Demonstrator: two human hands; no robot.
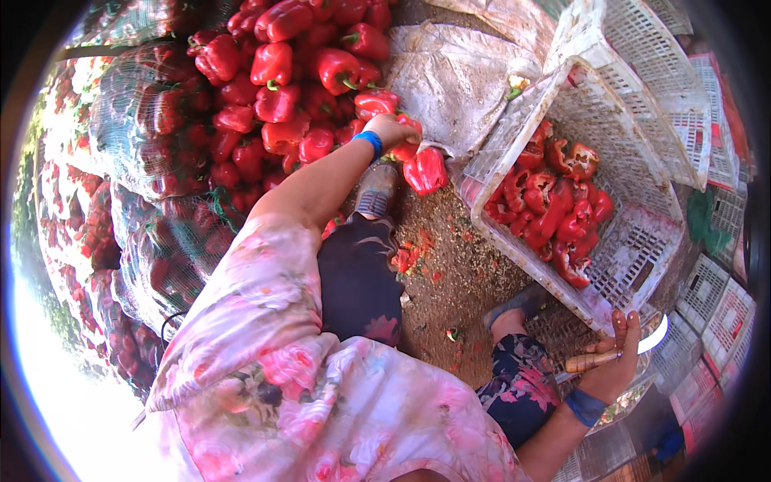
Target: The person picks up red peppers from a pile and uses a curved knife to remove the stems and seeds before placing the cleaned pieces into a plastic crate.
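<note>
My left hand (393,132) reaches to the edge of a heap of red bell peppers (277,102) and has its fingers around one red bell pepper (407,144). Just below it another whole red pepper (425,171) lies near the ground. My right hand (611,361), at the lower right, holds a knife by its wooden handle (587,361); part of the bright blade (653,336) shows beyond the hand. Between my hands, to the right, a tilted white plastic crate (524,259) holds cut, hollowed red pepper pieces (560,205). A blue band is on each wrist.
Mesh sacks full of red peppers (144,120) are stacked at the left. More white plastic crates (650,78) stand behind the tilted one and at the right. A dirty woven sheet (452,78) lies at the top. Pepper scraps and seeds (446,247) litter the ground between my feet.
</note>
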